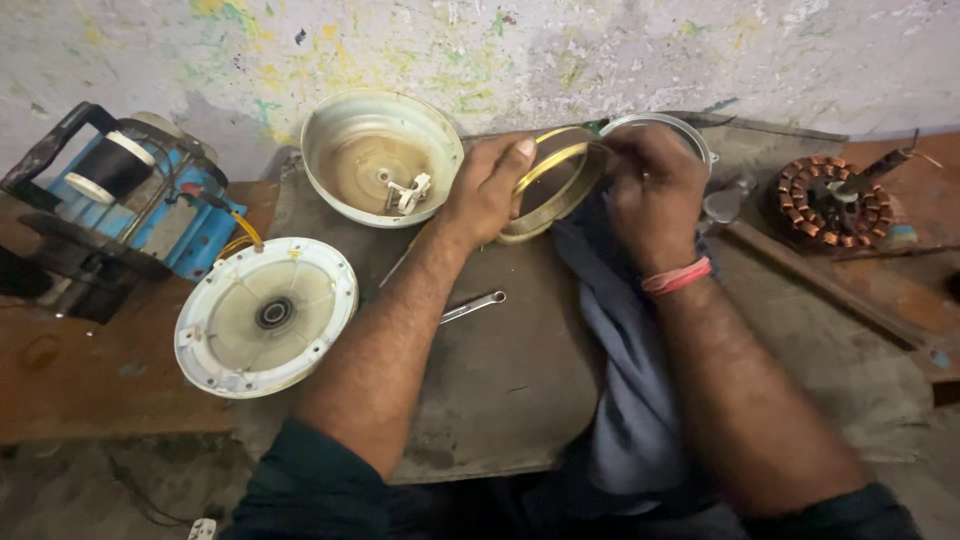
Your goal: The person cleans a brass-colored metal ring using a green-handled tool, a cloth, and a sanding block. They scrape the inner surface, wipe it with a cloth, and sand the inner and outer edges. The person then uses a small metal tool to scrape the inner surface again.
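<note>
My left hand grips the near-left rim of a gold-coloured metal ring, held tilted above a grey slab. My right hand, with a pink band at the wrist, presses a grey-blue cloth against the ring's right side. The cloth hangs down over the slab toward me. Part of the ring is hidden behind my right hand.
A white bowl-shaped fan cover stands behind my left hand. A round white motor cover with a bearing leans at the left, beside a blue machine. A spanner lies on the slab. A copper-wound stator sits at the right.
</note>
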